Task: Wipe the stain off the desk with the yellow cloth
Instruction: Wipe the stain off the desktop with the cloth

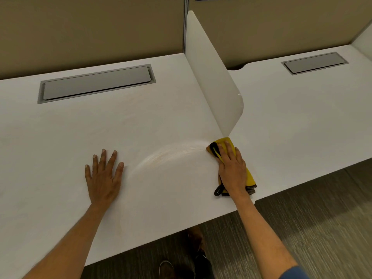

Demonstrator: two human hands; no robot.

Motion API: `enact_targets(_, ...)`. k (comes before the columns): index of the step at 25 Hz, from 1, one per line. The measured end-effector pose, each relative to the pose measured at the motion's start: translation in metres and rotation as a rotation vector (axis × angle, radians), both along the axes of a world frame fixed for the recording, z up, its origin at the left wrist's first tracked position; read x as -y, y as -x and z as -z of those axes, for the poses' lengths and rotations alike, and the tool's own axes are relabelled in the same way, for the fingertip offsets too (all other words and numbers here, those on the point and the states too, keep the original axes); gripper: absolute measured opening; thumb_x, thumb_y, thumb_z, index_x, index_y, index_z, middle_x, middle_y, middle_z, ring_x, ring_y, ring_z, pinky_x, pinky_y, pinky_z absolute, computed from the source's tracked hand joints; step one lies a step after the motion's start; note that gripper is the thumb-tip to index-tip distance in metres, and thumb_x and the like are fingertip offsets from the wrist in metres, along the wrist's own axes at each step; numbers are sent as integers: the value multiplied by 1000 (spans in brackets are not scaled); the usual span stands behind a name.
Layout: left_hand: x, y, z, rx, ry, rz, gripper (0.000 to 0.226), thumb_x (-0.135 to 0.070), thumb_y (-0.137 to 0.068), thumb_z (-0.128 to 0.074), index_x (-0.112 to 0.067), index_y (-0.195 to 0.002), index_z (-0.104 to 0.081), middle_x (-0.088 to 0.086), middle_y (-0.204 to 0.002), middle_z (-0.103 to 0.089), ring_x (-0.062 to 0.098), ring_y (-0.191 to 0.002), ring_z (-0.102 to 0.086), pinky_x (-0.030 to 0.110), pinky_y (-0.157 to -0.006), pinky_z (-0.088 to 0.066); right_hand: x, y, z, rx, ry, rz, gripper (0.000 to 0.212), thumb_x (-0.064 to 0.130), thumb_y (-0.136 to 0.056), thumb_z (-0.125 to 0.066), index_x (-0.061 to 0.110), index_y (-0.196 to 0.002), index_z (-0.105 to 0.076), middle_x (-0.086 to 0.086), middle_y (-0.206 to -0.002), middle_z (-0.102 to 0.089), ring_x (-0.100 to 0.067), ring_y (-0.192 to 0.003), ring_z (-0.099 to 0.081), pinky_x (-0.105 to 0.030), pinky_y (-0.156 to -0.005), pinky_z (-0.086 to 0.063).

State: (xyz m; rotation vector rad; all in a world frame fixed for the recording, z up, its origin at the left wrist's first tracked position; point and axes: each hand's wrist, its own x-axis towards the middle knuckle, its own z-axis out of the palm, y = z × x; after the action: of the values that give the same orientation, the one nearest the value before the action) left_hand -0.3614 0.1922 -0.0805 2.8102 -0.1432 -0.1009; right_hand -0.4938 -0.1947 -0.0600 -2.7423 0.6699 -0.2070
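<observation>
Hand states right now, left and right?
Left hand: open, flat on the desk.
Right hand: open, pressing the yellow cloth onto the desk.

A white divider (213, 77) is standing between the left hatch (96, 83) and the right hatch (315, 63); a shoe (166, 269) is resting on carpet (302, 218).

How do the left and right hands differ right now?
The left hand lies on bare desk, fingers spread; the right hand presses the yellow cloth, fingers together. The left hand is mid-desk; the right hand is by the front end of the divider. Both are palm-down, fingers straight.
</observation>
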Motion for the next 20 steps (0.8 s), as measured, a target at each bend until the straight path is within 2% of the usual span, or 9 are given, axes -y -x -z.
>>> enact_targets(7, 1, 0, 0, -4, -17, 2, 69, -70, -97, -13, -41, -160, -18, -7, -172, -11, 19, -159, -1, 44, -125, 7, 0, 47, 2, -11, 2, 43, 58, 21, -100, -60, 26, -153, -37, -2, -162, -31, -36, -142, -38, -48, -102, -45)
enact_targets(15, 0, 0, 2, -26, -44, 4, 72, -74, -95, -10, -42, -160, -17, -7, -172, -9, 19, -159, 1, 43, -123, 8, -5, 85, -2, 3, 6, 49, 57, 14, -94, -67, 21, -148, -48, -5, -156, -43, -39, -130, -48, -50, -95, -50)
enact_targets(20, 0, 0, 1, -15, -49, 16, 75, -75, -94, -10, -40, -160, -19, -4, -172, -12, 23, -158, -4, 42, -122, 8, -8, 108, -1, 15, 7, 67, 54, 15, -95, -67, 20, -146, -51, -4, -155, -45, -38, -128, -49, -49, -96, -49)
